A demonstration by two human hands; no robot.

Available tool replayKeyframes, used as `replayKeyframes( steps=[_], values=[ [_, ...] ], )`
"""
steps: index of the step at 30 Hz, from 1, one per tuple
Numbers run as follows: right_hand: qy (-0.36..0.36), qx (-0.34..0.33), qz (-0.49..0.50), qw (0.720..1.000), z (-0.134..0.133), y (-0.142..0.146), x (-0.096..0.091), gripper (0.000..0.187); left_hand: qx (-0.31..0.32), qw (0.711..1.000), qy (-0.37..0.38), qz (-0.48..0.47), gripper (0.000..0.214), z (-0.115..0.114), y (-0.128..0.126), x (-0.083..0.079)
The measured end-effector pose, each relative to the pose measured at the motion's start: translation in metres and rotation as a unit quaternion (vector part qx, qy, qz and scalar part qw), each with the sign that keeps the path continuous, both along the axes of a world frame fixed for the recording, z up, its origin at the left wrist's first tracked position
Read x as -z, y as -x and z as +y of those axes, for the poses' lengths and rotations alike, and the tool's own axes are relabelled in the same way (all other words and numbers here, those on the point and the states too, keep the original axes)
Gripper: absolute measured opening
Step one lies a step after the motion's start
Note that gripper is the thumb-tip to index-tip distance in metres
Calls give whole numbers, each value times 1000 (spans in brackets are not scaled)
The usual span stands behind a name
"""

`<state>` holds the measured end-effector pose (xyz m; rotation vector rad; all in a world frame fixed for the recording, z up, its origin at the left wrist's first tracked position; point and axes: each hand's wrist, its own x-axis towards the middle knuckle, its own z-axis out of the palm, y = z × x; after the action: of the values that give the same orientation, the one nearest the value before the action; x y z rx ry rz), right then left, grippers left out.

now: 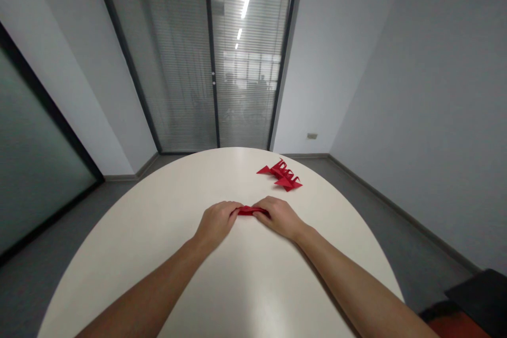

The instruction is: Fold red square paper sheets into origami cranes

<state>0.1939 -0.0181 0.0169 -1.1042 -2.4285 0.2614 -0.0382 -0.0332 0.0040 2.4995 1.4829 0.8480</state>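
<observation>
A folded piece of red paper [247,210] lies low over the middle of the white table, stretched between my two hands. My left hand [218,222] grips its left end, with thumb and fingers closed on it. At the other end, my right hand [278,216] pinches the paper between thumb and curled fingers. Only the middle stretch of the paper shows; both ends are hidden by my fingers. Just beyond my right hand sits a cluster of red origami cranes [283,174], standing close together with pointed wings and bent necks.
The round white table [130,253] fills the space under my arms. Past its far edge stands a glass partition with blinds [245,105]. A dark chair with an orange-red part [481,301] is at the lower right. Grey walls surround the table.
</observation>
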Motion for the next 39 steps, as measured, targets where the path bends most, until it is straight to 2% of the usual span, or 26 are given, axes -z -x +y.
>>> replayKeyframes(
  steps=[4, 7, 10, 13, 17, 21, 24, 27, 33, 36, 39],
  values=[
    [61, 10, 81, 995, -1, -1, 0, 23, -13, 998, -23, -58, 20, -1, 0, -1],
    [117, 10, 167, 979, -4, 0, -1, 24, -18, 995, -15, -94, 19, -1, -2, 0],
    [144, 10, 235, 961, -4, 3, -1, 25, -10, 993, 3, -120, 20, -1, -4, 1],
    [159, 15, 259, 953, -1, 5, 1, 27, 1, 991, 17, -136, 22, -1, -4, 2],
    [151, 35, 237, 959, 3, 4, 6, 21, 4, 991, 31, -133, 24, -1, -4, 1],
    [116, 72, 154, 979, 4, 1, 7, 22, -12, 994, 49, -101, 23, -1, -4, 0],
    [19, 105, 84, 991, 2, 3, 4, 27, -53, 994, 64, -76, 22, 0, -5, -1],
    [-85, 87, 43, 992, -4, 11, -2, 28, -96, 992, 74, -46, 22, 1, -6, 0],
    [-54, -7, 0, 999, -18, 24, 0, 33, -88, 996, 35, 3, 19, 0, -3, 1],
    [-37, -13, -10, 999, -16, 21, 5, 32, -84, 996, -11, 18, 19, 1, -2, 0],
    [-35, -4, -3, 999, -11, 16, 6, 32, -35, 998, -35, 23, 23, 0, -2, -1]
  ],
)
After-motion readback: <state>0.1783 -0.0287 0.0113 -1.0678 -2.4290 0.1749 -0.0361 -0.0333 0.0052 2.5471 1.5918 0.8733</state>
